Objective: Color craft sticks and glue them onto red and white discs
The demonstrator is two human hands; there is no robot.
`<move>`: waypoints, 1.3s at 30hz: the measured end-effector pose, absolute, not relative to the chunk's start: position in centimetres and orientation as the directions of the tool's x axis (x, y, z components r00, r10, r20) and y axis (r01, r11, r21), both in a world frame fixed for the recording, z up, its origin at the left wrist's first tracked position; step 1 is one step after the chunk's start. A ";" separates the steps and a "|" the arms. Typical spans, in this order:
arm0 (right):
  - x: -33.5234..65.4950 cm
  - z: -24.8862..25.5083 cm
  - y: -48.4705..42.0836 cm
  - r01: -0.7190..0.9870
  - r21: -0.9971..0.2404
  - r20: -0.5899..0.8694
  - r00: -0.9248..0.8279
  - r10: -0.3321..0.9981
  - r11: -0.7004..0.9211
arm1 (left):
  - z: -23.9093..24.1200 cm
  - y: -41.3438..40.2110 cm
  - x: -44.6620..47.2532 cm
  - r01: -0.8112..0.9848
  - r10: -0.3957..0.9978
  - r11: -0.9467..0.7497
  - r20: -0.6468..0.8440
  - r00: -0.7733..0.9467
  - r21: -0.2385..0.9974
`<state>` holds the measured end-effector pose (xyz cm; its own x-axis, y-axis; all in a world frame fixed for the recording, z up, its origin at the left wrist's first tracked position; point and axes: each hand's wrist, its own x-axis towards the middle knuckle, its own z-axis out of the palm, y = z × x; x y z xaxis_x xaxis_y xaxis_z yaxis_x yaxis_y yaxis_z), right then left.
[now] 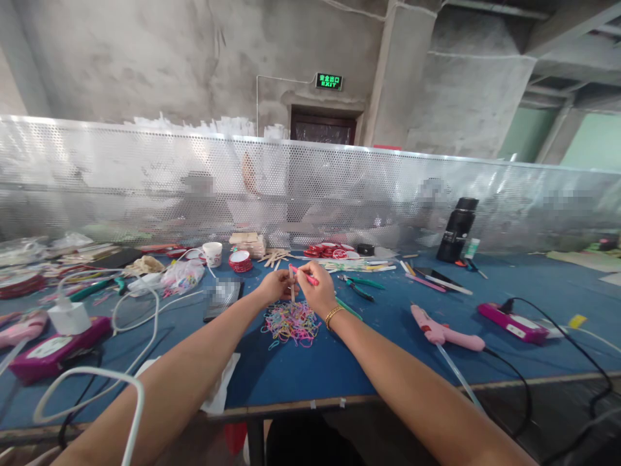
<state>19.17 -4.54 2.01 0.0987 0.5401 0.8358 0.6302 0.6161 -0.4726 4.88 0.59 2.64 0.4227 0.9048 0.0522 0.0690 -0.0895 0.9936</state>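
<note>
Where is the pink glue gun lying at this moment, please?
In the head view, the pink glue gun lies on the blue table to the right of the right hand, between the green-handled pliers and the purple power strip.

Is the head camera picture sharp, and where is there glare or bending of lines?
In the head view the hands, left hand and right hand, are sharp; the perforated metal screen shines with soft glare; the table edge curves from wide-lens distortion; patches behind the screen are blurred.

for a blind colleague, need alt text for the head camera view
Two bare hands meet above a blue table: the left hand holds a wooden stick upright, the right hand a pink stick, over a pile of coloured rubber bands.
</note>
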 end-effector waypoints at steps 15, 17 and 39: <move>19.3 2.0 -4.5 0.655 -0.469 0.833 0.105 0.544 0.593 | 2.6 0.8 4.9 0.067 0.902 -0.089 0.052 0.429 0.994; 19.4 2.0 -4.4 0.660 -0.468 0.835 0.113 0.539 0.588 | 2.5 0.9 4.9 0.072 0.905 -0.084 0.045 0.422 0.994; 19.2 2.1 -4.5 0.673 -0.446 0.842 0.092 0.531 0.590 | 2.5 0.9 5.1 0.063 0.915 -0.069 0.038 0.403 0.996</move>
